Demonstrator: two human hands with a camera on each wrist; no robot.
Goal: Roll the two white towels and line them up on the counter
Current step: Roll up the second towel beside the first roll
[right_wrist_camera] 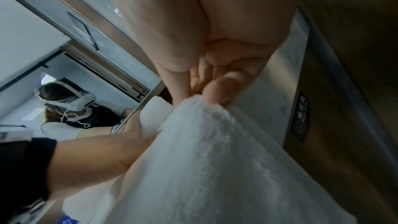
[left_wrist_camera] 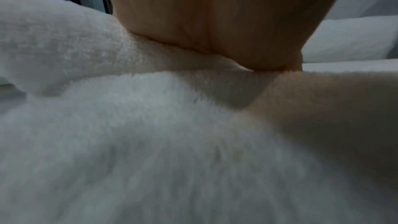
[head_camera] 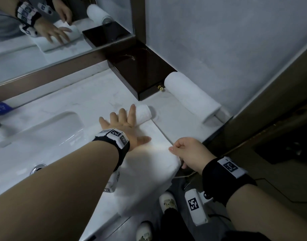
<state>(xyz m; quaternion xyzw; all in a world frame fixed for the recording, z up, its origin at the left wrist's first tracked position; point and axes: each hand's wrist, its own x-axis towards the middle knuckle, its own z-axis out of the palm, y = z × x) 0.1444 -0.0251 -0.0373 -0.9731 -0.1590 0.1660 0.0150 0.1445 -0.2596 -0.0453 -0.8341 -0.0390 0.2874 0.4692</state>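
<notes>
One white towel point(head_camera: 191, 95) lies fully rolled at the back right of the counter, against the wall. The second white towel point(head_camera: 149, 153) is spread from the counter's middle over its front edge, with a small rolled part point(head_camera: 143, 113) at its far end. My left hand point(head_camera: 123, 122) lies flat with fingers spread, pressing on that roll and the towel behind it point(left_wrist_camera: 150, 125). My right hand point(head_camera: 187, 152) pinches the towel's near right edge point(right_wrist_camera: 204, 125) between thumb and curled fingers at the counter's front.
A dark glossy wooden box point(head_camera: 140, 70) with a brass knob point(head_camera: 160, 87) stands in the back corner beside the rolled towel. The white sink basin point(head_camera: 45, 133) with its drain point(head_camera: 38, 168) lies to the left. A mirror point(head_camera: 45, 40) runs behind; a wooden door frame point(head_camera: 271, 94) is at right.
</notes>
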